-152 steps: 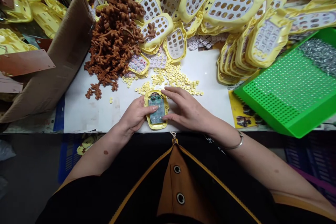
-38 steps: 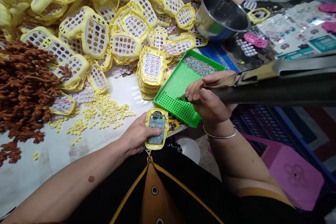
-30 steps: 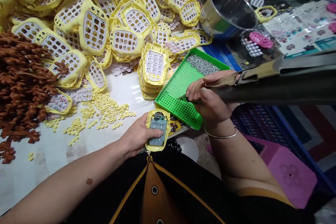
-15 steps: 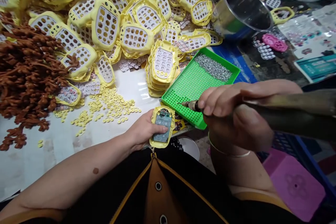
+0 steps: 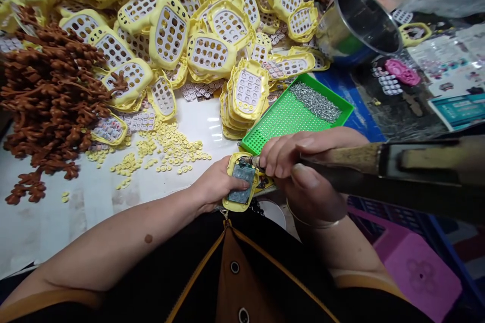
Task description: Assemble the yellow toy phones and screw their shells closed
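My left hand grips a yellow toy phone shell close to my body, thumb pressed on the dark circuit board inside it. In my right hand is a long electric screwdriver, its fingers wrapped round the front end. The driver's metal tip meets the upper part of the shell, by the board's top edge; any screw there is too small to make out. Just beyond the right hand lies a green perforated tray with a heap of small silver screws.
A stack of yellow shells stands left of the tray, before a large pile of shells. Brown plastic pieces and small yellow buttons lie leftward. A steel pot is at back right, a pink stool lower right.
My right hand has brought the screwdriver left and down from over the green tray to the shell. My left hand still holds the shell. The whole view has shifted slightly.
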`<state>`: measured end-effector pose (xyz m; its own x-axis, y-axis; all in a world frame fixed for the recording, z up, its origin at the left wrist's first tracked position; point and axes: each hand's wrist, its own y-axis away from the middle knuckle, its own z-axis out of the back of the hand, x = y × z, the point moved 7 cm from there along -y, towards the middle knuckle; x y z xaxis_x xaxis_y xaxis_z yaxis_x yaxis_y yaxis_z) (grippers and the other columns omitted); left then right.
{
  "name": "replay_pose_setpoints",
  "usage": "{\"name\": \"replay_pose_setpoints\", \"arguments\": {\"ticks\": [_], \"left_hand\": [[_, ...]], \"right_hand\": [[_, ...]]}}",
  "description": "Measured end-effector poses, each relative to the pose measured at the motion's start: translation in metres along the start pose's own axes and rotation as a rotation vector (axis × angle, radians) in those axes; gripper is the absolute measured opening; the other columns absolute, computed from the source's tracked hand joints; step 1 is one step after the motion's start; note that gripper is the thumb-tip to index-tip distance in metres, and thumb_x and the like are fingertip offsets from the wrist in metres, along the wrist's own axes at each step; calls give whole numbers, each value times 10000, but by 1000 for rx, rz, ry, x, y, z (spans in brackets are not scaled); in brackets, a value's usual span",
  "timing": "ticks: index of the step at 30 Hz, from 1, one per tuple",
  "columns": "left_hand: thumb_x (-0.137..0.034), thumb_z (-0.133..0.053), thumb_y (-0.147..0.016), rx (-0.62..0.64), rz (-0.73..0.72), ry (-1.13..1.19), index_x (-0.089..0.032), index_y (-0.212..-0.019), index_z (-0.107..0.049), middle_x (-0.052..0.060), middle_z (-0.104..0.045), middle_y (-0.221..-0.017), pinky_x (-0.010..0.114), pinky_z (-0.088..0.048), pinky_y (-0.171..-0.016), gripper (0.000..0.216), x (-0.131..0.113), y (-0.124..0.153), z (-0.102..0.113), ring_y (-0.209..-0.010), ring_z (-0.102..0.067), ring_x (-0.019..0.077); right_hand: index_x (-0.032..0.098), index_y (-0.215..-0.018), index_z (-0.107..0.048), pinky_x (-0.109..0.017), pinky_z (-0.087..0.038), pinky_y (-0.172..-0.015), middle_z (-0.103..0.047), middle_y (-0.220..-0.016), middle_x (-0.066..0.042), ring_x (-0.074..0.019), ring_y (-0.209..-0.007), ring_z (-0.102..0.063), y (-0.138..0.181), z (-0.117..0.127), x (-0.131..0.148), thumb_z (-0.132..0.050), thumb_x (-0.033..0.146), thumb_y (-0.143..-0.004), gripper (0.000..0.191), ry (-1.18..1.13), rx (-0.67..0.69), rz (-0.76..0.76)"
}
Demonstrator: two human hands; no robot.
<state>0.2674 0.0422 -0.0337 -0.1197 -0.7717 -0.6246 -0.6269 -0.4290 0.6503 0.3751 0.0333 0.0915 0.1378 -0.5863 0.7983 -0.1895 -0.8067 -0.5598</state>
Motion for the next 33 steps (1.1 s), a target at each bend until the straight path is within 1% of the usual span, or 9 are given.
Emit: {"name": "replay_pose_setpoints", "arguments": {"ticks": [6,10,13,15,20,26,30,33], "left_hand": [[-34,-661,-535,-2,-3,-5,-178,-912,-565,-16,-605,-753,279,-443,-651,414,-1,1,0,-647,-579,128],[-52,-687,-535,-7,-1,13,-174,-903,-564,-15,-613,-732,276,-438,-644,407,-1,1,0,-635,-579,130],[-61,-707,-538,-11,-3,15,-178,-897,-562,-18,-617,-735,274,-441,-647,405,-1,1,0,-641,-582,130],[-65,-716,-543,-8,1,14,-182,-887,-557,-19,-621,-739,279,-447,-655,397,-1,0,0,-652,-591,136],[-72,-725,-551,23,9,10,-183,-944,-575,11,-650,-798,294,-456,-672,434,0,0,-2,-707,-620,169],[-68,-734,-527,1,8,43,-184,-830,-573,-17,-623,-716,282,-446,-653,362,-1,0,-1,-650,-591,147],[-64,-726,-526,-5,2,33,-183,-837,-585,-17,-626,-728,279,-445,-651,361,-1,0,0,-653,-582,143],[-58,-723,-521,-11,-9,21,-182,-850,-589,-17,-621,-738,276,-447,-649,377,-1,0,1,-665,-586,146]], "right_hand": [[219,-1051,-621,-350,-493,-530,-559,-634,32,-141,-505,-545,2,-2,-1,-633,118,-793,278,-12,12,4],[227,-1048,-630,-341,-484,-512,-557,-624,34,-138,-491,-538,3,-3,0,-640,157,-800,258,-13,16,6],[236,-1046,-628,-345,-496,-544,-560,-632,36,-139,-519,-554,6,-1,-2,-643,161,-800,257,-7,-7,-13],[228,-1035,-630,-351,-504,-563,-568,-640,31,-144,-546,-570,8,0,-3,-643,155,-798,249,-4,-14,-20],[226,-1062,-639,-350,-514,-527,-593,-646,27,-144,-531,-579,8,-2,-2,-632,126,-783,296,20,18,26],[234,-1049,-639,-343,-521,-518,-587,-632,38,-135,-510,-573,7,-4,0,-640,137,-770,295,18,26,9],[220,-1048,-639,-357,-528,-533,-605,-663,27,-149,-545,-601,9,-5,2,-640,116,-764,302,14,19,22],[228,-1052,-635,-371,-528,-548,-600,-646,26,-167,-567,-614,11,-3,1,-649,126,-770,300,51,-8,10]]}}
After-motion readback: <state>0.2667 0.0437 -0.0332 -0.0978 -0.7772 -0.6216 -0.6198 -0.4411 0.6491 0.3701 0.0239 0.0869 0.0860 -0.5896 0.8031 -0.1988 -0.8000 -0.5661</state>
